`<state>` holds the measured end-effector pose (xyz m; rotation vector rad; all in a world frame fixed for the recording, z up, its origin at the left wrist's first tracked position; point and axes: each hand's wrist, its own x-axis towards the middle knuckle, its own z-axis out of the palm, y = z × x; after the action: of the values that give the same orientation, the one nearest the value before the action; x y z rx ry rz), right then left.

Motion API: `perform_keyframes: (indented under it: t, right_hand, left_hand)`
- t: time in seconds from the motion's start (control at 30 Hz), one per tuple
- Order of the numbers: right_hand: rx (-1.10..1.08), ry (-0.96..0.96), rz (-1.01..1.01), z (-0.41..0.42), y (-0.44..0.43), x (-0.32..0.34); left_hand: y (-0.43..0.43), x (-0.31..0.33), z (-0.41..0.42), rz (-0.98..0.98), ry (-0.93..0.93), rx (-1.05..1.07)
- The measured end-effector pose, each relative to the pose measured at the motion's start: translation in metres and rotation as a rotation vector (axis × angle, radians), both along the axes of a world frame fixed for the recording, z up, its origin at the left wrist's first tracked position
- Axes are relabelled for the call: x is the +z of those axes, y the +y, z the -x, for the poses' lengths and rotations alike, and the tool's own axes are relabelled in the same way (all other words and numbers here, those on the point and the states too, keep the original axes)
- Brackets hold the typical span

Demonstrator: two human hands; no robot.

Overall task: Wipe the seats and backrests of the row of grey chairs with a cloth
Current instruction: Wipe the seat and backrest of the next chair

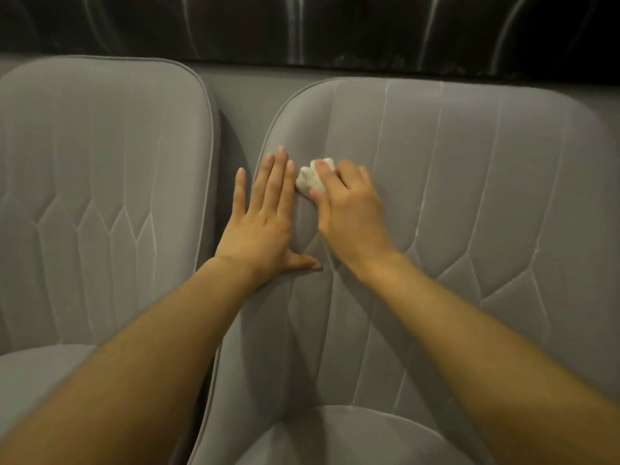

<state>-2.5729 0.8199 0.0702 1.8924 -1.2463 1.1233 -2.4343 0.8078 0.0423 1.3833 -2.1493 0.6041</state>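
My left hand (265, 216) lies flat on the soft grey padded backrest (469, 196) of the chair in front of me, near its left edge. Its fingers (268, 176) are straight and spread out, and they hold nothing. My right hand (349, 209) is just beside it. Its fingers are curled round a small scrunched white cloth (310, 181) and press it on the same backrest. A second grey backrest (100, 162) stands to the left. A black shiny wall (302, 25) is behind both chairs
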Motion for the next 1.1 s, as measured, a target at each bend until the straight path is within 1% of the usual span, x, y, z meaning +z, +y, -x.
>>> perform_keyframes:
  t: [0.07, 0.13, 0.17, 0.27, 0.33, 0.4, 0.53, 0.6, 0.67, 0.73, 0.83, 0.9, 0.97, 1.1]
  right_hand:
    - [0.020, 0.014, -0.056, 0.002, 0.002, 0.005]
    - [0.051, -0.009, -0.046, 0.006, 0.006, 0.021]
    - [0.046, -0.058, -0.021, 0.011, 0.006, 0.033]
    - [-0.037, -0.308, 0.046, 0.035, 0.000, 0.077]
    - [-0.090, -0.373, 0.040, 0.047, -0.007, 0.092]
    - [-0.086, -0.347, 0.021, 0.045, -0.010, 0.079]
    - [-0.008, -0.275, 0.059, 0.034, 0.002, 0.021]
    - [0.010, -0.258, 0.058, 0.036, 0.008, 0.008]
    - [0.025, -0.247, 0.074, 0.039, 0.013, 0.011]
    - [0.019, -0.245, 0.116, 0.042, 0.013, 0.028]
    - [-0.066, -0.295, 0.133, 0.050, 0.002, 0.064]
    - [-0.118, -0.312, 0.102, 0.050, -0.003, 0.068]
    - [-0.114, -0.299, 0.092, 0.045, -0.002, 0.045]
    - [-0.074, -0.287, 0.078, 0.031, 0.022, -0.041]
  left_hand:
    - [0.001, -0.001, 0.000, -0.024, 0.019, -0.008]
    - [0.002, -0.001, 0.000, -0.041, 0.030, -0.002]
    - [0.002, -0.001, 0.000, -0.044, 0.029, 0.004]
    - [0.002, 0.000, 0.000, -0.044, 0.027, 0.011]
    - [0.002, 0.000, 0.000, -0.046, 0.026, 0.015]
    - [0.002, -0.001, 0.000, -0.055, 0.030, 0.013]
    - [0.003, -0.001, 0.000, -0.057, 0.040, 0.019]
    - [0.003, -0.002, 0.001, -0.060, 0.044, 0.021]
    - [0.002, -0.002, 0.001, -0.063, 0.047, 0.024]
    - [0.002, -0.003, 0.001, -0.065, 0.052, 0.027]
    - [0.002, -0.003, 0.001, -0.061, 0.053, 0.033]
    - [0.001, -0.003, 0.001, -0.056, 0.057, 0.025]
    - [0.001, -0.004, 0.000, -0.043, 0.061, 0.016]
    - [0.004, -0.013, -0.002, -0.009, 0.073, 0.003]
